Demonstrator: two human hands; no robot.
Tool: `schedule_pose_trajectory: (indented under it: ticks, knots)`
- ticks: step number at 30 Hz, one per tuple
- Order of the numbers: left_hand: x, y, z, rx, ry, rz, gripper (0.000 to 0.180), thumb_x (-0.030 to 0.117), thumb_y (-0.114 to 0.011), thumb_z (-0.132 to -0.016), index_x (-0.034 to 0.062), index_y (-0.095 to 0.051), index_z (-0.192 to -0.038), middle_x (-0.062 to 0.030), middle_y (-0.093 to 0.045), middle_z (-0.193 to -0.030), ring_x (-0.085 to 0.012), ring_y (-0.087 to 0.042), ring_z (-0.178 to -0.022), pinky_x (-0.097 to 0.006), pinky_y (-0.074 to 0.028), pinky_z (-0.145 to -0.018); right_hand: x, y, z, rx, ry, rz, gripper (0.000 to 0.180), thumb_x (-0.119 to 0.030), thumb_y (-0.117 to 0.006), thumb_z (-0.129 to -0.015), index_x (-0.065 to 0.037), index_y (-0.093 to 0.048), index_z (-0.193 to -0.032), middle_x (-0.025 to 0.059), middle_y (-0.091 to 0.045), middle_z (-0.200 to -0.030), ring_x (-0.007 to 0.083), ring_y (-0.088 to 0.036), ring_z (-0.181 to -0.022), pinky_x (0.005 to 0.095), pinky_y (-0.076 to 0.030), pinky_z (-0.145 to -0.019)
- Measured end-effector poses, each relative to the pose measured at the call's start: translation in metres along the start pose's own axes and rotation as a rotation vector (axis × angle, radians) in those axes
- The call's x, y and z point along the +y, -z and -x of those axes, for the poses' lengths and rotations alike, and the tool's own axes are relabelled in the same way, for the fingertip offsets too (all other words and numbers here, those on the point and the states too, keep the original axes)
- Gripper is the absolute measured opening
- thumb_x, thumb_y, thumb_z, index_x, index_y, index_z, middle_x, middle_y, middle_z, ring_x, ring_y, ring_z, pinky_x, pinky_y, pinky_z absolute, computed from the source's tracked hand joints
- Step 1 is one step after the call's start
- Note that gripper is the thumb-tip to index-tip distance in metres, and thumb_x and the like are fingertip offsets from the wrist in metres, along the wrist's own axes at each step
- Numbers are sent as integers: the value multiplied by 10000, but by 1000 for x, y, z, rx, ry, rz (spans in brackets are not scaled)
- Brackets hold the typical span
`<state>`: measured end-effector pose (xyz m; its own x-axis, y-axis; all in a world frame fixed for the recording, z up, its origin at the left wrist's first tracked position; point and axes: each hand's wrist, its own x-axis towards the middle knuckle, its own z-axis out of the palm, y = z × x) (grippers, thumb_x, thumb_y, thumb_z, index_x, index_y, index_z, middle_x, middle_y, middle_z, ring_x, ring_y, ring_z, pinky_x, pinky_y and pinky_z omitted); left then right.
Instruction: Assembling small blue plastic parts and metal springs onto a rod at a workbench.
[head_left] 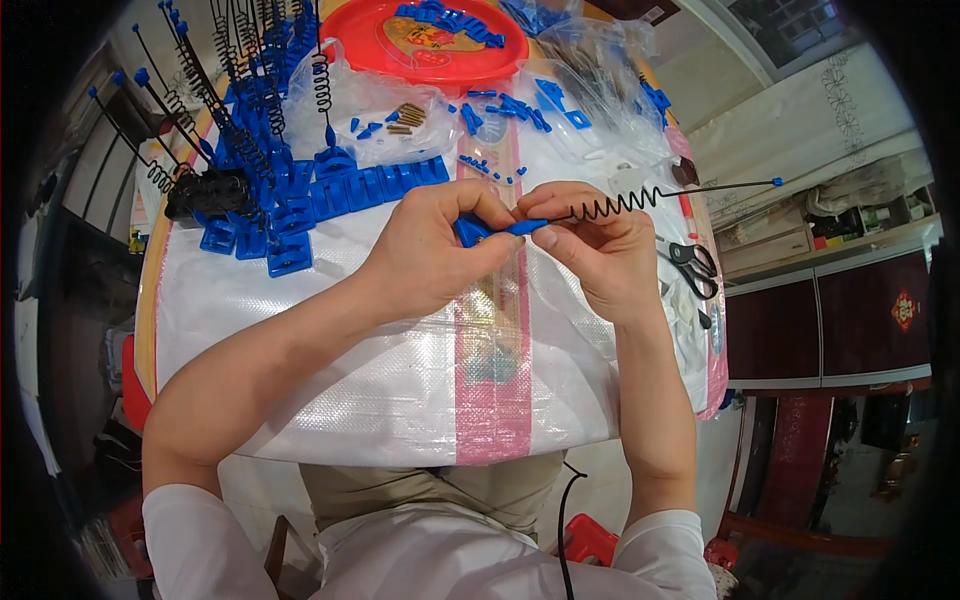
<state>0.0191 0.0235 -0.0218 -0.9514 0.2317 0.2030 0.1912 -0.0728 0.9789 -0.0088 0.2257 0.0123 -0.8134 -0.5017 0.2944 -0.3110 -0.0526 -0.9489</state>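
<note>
Over the middle of the table, my left hand (pixel 425 250) pinches a blue plastic clip base (pixel 468 231) between thumb and fingers. My right hand (pixel 608 262) is closed around the narrow blue end piece (pixel 530 227) that joins the base to a black coiled spring wire (pixel 615 205). That wire reaches out to the right past my fingers and ends in a small blue tip (pixel 777 182). Both hands almost meet at the joint, and my fingers hide part of it. Several tiny blue pieces (pixel 490 167) lie just beyond my hands.
At the left stand many blue bases (pixel 288 253) with upright coiled wires, and a row of blue blocks (pixel 380 186). Brass pins (pixel 405 118) lie on a plastic bag. A red round tray (pixel 350 60) sits at the back; black-handled scissors (pixel 693 265) lie at the right.
</note>
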Motion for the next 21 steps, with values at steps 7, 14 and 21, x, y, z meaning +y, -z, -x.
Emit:
schedule_pose_trajectory:
  ticks: [7, 14, 21]
  knots:
    - [-2, -1, 0, 29, -58, -7, 100, 70, -708, -826, 0, -650, -868, -2, -618, -825, -58, -543, -743, -238, -434, -663, 0, -2, 0, 9, 8, 7, 177, 78, -695, -820, 25, -708, -988, 129, -678, -1095, 197, -642, -1040, 328, -521, -916]
    - [3, 0, 1, 1, 8, -4, 81, 2, -698, -825, 6, -649, -890, -30, -650, -900, -82, -580, -848, -248, -467, -776, 1, -2, 1, 33, 7, 10, 173, 77, -707, -811, 23, -707, -975, 136, -684, -1073, 203, -646, -1033, 329, -528, -904]
    - [2, 0, 0, -3, -1, 3, 82, 0, -697, -826, 4, -653, -895, -27, -654, -883, -77, -582, -820, -240, -470, -748, 0, -2, 1, 32, 14, 13, 158, 73, -695, -831, 45, -699, -987, 144, -672, -1066, 212, -649, -990, 347, -526, -897]
